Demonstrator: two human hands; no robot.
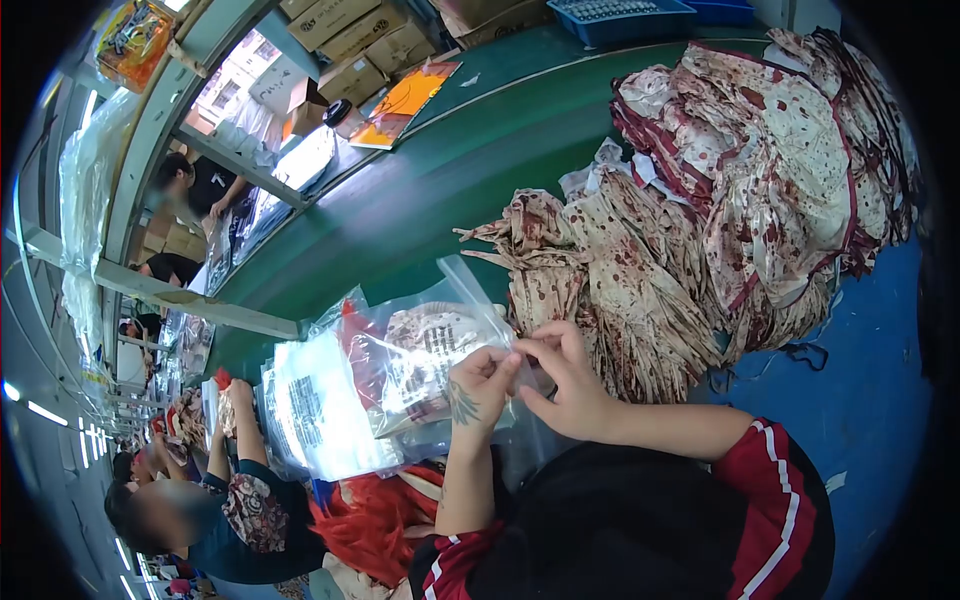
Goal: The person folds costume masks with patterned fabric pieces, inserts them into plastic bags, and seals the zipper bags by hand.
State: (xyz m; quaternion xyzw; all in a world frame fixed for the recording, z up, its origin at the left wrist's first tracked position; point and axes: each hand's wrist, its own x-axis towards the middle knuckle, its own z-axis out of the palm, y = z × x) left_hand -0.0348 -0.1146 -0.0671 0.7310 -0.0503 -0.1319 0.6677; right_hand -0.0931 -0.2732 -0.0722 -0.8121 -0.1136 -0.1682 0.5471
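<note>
My left hand [474, 388], with a tattoo on its back, pinches the edge of a clear plastic bag [395, 400]. Right beside it, my right hand [568, 384] has its thumb and fingertips closed on the same edge. Inside the bag lies folded cream cloth [425, 345] with dark red spots, plus something red; black print marks the plastic. Under and left of it rests a stack of flat printed plastic bags [310, 410]. Just beyond my right hand is a pile of cream, red-spotted cloth pieces [645, 285].
More spotted garments with dark red trim [780, 170] are heaped at the upper right. A green table [400, 210] runs across, with cartons [350, 45] and a blue crate [620, 20] behind. Shaggy red material [375, 525] lies below the bags. A co-worker [240, 520] works at left.
</note>
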